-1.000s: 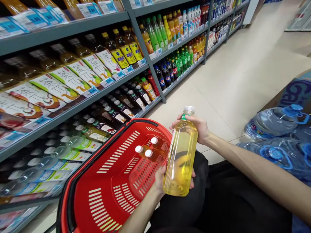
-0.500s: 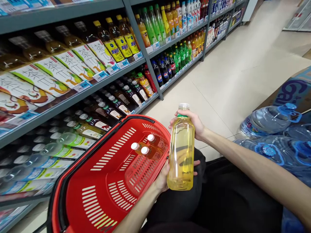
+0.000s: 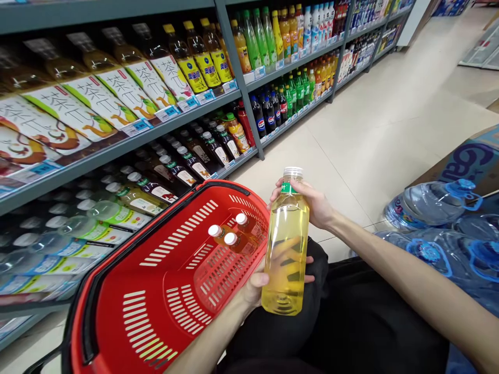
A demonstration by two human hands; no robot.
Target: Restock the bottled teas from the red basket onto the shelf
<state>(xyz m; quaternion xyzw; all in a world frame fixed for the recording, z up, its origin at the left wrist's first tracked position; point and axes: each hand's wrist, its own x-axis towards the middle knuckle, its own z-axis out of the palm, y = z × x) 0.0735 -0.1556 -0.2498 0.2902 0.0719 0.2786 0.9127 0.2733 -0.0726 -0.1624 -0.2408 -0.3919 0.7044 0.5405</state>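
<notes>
A clear bottle of yellow drink (image 3: 286,244) with a white cap and a green neck band is held up over my lap, its top leaning slightly right. My right hand (image 3: 314,202) is closed around its neck. Around the lower part of the bottle is my left hand (image 3: 255,285), thumb at the side and fingers behind, showing through the liquid. Just left of the bottle stands a red shopping basket (image 3: 128,254). Inside it, at the far end, are three small white-capped bottles of orange-brown drink (image 3: 249,224).
Shelves (image 3: 171,119) of bottled drinks run along the left. On the lower shelf, bottles (image 3: 132,200) come close to the basket's rim. Large water jugs (image 3: 424,202) and a cardboard box (image 3: 463,150) stand at the right. Pale tiled floor (image 3: 331,150) stretches ahead.
The yellow drink bottle has turned slightly, showing more of its green neck band, and its base has shifted down and left. Both hands stay on it. The whole view has shifted a little.
</notes>
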